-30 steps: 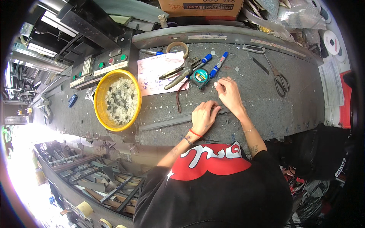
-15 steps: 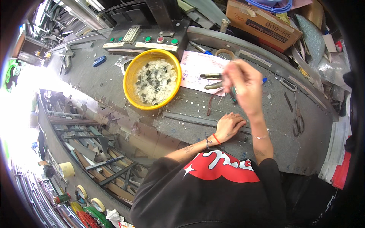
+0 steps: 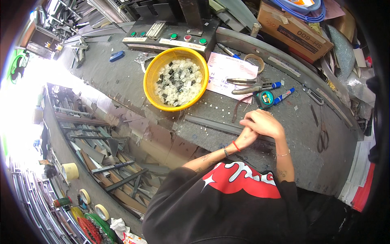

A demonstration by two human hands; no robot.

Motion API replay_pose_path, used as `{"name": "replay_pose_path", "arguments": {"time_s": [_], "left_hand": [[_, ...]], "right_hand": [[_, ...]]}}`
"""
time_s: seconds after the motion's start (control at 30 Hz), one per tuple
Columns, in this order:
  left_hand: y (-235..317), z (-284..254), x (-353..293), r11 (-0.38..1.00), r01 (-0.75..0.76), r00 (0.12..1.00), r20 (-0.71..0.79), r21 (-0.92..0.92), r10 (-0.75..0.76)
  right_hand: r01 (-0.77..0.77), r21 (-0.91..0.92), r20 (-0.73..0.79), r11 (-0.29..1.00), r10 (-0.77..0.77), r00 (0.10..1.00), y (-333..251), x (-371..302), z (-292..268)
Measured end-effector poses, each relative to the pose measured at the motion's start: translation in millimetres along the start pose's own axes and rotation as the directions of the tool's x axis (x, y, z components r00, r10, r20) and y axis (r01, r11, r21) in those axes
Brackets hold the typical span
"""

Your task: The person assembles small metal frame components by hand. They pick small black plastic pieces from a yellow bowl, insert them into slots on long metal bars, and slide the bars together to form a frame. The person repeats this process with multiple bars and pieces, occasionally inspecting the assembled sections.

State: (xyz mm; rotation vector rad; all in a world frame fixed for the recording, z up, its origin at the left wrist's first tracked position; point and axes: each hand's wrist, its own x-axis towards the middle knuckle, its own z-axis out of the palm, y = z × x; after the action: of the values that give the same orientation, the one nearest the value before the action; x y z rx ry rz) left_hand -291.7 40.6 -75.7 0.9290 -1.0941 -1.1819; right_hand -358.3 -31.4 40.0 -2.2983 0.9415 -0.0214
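My right hand (image 3: 263, 122) lies across my left hand (image 3: 247, 139) over the near part of the bench, its fingers bent and pressed together; whatever they hold, if anything, is hidden. The fingers of the left hand are covered by the right one. Beneath both hands runs a long grey strip (image 3: 213, 123) lying on the bench. Just beyond them are a teal and black tape measure (image 3: 266, 99), a blue marker (image 3: 284, 96) and pliers (image 3: 247, 89). The pliers rest partly on a printed, handwritten paper sheet (image 3: 221, 67). A dark red cord (image 3: 236, 110) lies near the strip.
A yellow basket (image 3: 148, 95) holds many small clear and black pieces. Behind it stands a machine base (image 3: 164, 40) with coloured buttons. Scissors (image 3: 322, 136) lie at the right, a tape roll (image 3: 260, 65) farther back. A cardboard box (image 3: 292, 32) sits beyond the rail.
My right hand has come down from above the pliers onto my left hand. The tape measure and markers it hid now show. The whole view has shifted slightly.
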Motion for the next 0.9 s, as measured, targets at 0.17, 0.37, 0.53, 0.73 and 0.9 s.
{"name": "replay_pose_path", "arguments": {"time_s": [0.17,0.37,0.53,0.73,0.9], "left_hand": [[22.7,8.8,4.0,0.962,0.239,0.958,0.195,-0.13,-0.211],[57.2,-15.7,19.8,0.915,0.215,0.863,0.373,0.341,-0.341],[93.4,-54.7,23.0,0.806,-0.175,0.981,0.171,0.565,0.093],[126.0,-196.9,66.9,0.259,0.03,0.899,-0.139,0.965,0.415],[130.5,-264.5,73.3,0.108,0.005,0.999,-0.011,0.994,0.053]], "right_hand": [[-0.068,0.365,-0.113,0.929,0.117,0.987,6.7,-8.8,-6.3],[0.224,0.792,-0.397,0.569,0.2,0.896,7.1,-21.4,-19.4],[0.23,0.797,-0.494,0.558,0.384,0.78,18.0,-47.9,-17.8],[0.141,0.82,-0.474,0.555,0.52,0.71,34.6,-90.0,-3.9],[0.13,0.791,-0.515,0.598,0.536,0.668,39.6,-107.2,1.9]]}}
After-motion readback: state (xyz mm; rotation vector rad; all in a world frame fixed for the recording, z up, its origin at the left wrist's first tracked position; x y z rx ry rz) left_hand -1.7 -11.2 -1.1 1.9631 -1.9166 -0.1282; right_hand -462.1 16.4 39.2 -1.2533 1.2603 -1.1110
